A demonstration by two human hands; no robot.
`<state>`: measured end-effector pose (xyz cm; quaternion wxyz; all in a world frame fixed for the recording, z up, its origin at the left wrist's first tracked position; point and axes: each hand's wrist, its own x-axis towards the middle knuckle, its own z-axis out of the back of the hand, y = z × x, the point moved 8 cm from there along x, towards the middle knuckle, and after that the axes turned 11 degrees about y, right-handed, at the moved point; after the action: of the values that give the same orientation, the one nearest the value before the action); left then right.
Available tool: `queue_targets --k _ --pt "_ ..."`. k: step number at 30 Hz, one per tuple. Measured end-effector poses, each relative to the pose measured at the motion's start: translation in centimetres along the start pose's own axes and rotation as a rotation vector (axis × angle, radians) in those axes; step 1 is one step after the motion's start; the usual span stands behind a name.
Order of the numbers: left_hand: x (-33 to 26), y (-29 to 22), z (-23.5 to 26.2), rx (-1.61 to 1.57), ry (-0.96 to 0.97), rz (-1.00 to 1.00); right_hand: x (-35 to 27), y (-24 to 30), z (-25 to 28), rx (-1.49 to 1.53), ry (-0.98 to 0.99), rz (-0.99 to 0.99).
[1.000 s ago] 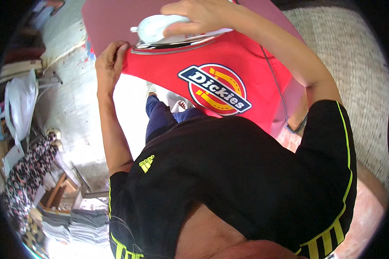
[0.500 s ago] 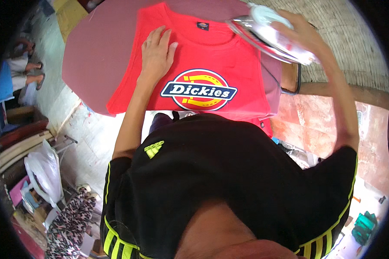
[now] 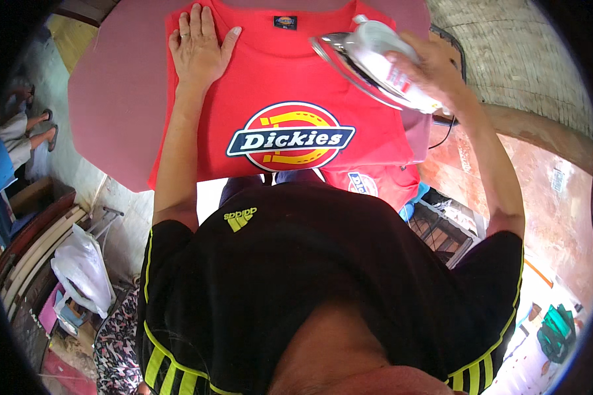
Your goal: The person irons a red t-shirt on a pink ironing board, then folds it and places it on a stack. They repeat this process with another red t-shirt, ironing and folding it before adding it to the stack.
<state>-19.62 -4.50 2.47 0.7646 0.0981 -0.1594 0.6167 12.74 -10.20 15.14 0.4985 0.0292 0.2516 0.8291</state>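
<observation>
Head view: the red T-shirt (image 3: pixel 290 85) lies spread flat on the mauve ironing board (image 3: pixel 112 112), looking largely smooth. Further up, the left hand (image 3: pixel 201 43) presses it open-palmed, while the right hand (image 3: pixel 431 69) grips the iron (image 3: pixel 369 62), tilted clear of the cloth.

A mauve padded counter (image 3: pixel 115 112) carries a red T-shirt (image 3: pixel 277 85) spread flat, its hem hanging over the near edge

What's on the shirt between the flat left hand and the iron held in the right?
In the head view, only bare red T-shirt and its small dark neck label lie between the left hand and the iron, held tilted in the right hand.
</observation>
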Motion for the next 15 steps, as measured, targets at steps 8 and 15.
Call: queue_targets --k 8,15 --pt "-0.2 1.3 0.5 -0.071 0.137 -0.002 6.7 6.5 -4.2 -0.039 0.165 0.349" --pt "0.3 2.7 -0.3 -0.006 0.254 -0.007 8.4 9.2 -4.8 -0.116 0.112 0.430"
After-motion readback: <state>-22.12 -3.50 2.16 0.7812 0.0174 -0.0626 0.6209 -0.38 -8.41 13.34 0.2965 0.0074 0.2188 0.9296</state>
